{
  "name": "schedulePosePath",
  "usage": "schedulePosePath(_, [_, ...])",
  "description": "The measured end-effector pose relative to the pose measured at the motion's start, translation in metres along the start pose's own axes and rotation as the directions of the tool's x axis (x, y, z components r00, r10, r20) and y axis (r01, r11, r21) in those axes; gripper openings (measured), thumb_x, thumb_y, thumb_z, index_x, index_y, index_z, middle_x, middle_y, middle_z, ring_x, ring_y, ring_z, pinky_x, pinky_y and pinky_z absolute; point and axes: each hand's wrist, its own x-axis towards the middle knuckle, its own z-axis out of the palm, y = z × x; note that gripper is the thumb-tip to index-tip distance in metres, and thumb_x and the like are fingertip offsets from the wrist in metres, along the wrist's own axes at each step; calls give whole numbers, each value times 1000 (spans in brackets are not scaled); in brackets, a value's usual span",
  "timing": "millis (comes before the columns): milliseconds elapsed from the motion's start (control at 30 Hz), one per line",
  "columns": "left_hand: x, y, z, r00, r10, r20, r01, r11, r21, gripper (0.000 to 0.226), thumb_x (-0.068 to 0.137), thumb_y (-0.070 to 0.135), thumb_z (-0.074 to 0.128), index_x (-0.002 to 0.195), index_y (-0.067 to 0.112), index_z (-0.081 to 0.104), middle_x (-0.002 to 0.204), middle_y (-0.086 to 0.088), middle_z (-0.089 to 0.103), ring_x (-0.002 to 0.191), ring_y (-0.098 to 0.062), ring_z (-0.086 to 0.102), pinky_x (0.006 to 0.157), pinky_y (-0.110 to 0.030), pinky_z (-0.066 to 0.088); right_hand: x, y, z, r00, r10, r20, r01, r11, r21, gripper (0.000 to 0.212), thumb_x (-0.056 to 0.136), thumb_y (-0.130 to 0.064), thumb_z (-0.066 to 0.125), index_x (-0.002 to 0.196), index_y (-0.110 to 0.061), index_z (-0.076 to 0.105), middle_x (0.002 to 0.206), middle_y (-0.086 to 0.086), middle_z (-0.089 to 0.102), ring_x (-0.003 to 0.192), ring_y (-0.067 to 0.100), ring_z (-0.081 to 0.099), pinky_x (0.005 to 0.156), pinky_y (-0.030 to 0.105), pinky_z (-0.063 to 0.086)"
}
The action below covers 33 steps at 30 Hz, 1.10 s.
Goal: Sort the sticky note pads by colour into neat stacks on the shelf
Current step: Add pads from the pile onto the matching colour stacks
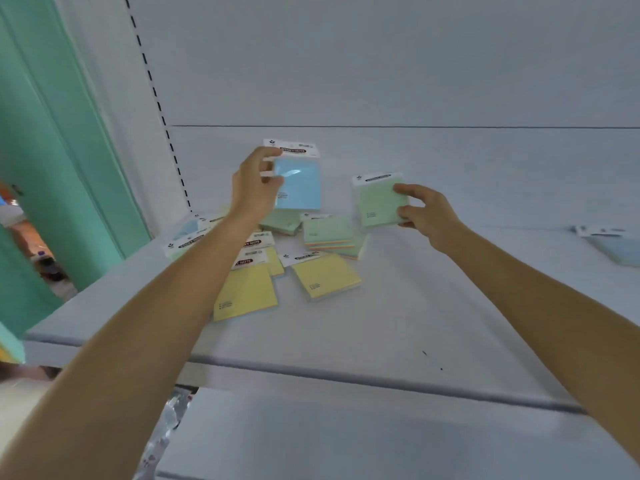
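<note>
My left hand (254, 188) grips a blue sticky note pad (300, 183) by its left edge, held up above the white shelf (398, 306). My right hand (424, 211) pinches a green pad (379, 199) at its right edge, also lifted off the shelf. Beneath my hands lies a loose heap of pads: two yellow ones (246, 294) (325, 275) at the front, green ones (329, 232) behind them, and a blue one (187, 230) at the left. Another blue pad (620, 247) lies alone at the far right of the shelf.
A slotted upright (162, 116) runs up the shelf's back left corner. Teal panels (52, 150) stand to the left. The shelf's front edge (311, 370) crosses the view, with a lower shelf (346, 438) below it and crinkled plastic packaging (166, 427) at its left.
</note>
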Motion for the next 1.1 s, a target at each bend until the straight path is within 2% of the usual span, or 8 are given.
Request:
schedulePosePath(67, [1, 11, 15, 993, -83, 86, 97, 980, -176, 38, 84, 0, 57, 120, 15, 57, 106, -10, 59, 88, -24, 63, 61, -24, 52, -13, 2, -23, 999, 42, -21, -41, 999, 28, 46, 86, 11, 46, 126, -9, 53, 125, 6, 46, 97, 21, 52, 64, 15, 56])
schedulePosePath(200, [-16, 42, 65, 915, -236, 327, 356, 852, -383, 39, 86, -5, 53, 124, 5, 53, 80, -4, 58, 47, -4, 62, 48, -16, 53, -40, 9, -81, 989, 130, -70, -127, 990, 57, 45, 85, 12, 43, 126, -6, 53, 115, 6, 47, 98, 21, 49, 58, 15, 53])
schedulePosePath(267, [-29, 57, 94, 892, -235, 387, 384, 844, -373, 40, 86, -6, 52, 126, 2, 52, 84, -7, 58, 55, -9, 61, 52, -17, 52, -51, 12, -114, 981, 152, -118, -147, 988, 54, 46, 85, 12, 43, 125, -6, 53, 112, 6, 48, 96, 22, 49, 57, 16, 53])
schedulePosePath(367, [-50, 80, 139, 878, -226, 421, 385, 857, -342, 42, 86, -5, 52, 127, 3, 52, 100, -13, 54, 65, -11, 56, 50, -15, 51, -67, 20, -174, 968, 169, -183, -161, 985, 55, 45, 84, 11, 44, 124, -8, 55, 112, 7, 49, 96, 22, 50, 55, 16, 54])
schedulePosePath(567, [-97, 136, 238, 872, -224, 436, 401, 838, -370, 43, 87, -6, 52, 130, 0, 49, 104, -13, 53, 81, -20, 58, 52, -14, 52, -95, 53, -305, 952, 149, -267, -154, 988, 4, 45, 86, 8, 41, 126, -8, 53, 114, 6, 49, 98, 21, 49, 61, 17, 53])
schedulePosePath(800, [-140, 196, 350, 862, -229, 452, 401, 854, -333, 46, 88, -5, 50, 133, -3, 43, 107, -13, 51, 96, -25, 56, 81, -34, 53, -117, 88, -421, 935, 104, -339, -134, 989, -67, 46, 88, 7, 39, 130, -8, 50, 120, 5, 46, 100, 20, 50, 73, 26, 55])
schedulePosePath(967, [-141, 205, 407, 858, -213, 467, 323, 932, -167, 40, 86, 2, 54, 126, 2, 52, 116, -20, 58, 109, -33, 60, 98, -45, 50, -122, 105, -458, 940, 59, -337, -125, 976, -178, 45, 88, 7, 42, 129, -9, 50, 123, 3, 44, 97, 21, 52, 85, 34, 49])
schedulePosePath(1100, [-145, 204, 432, 883, -123, 454, 140, 990, -4, 23, 88, 4, 50, 107, 9, 61, 110, -15, 61, 104, -24, 57, 96, -28, 44, -119, 116, -477, 950, 26, -313, -132, 937, -323, 47, 86, 4, 44, 128, -16, 52, 124, 4, 51, 85, 20, 58, 89, 39, 52])
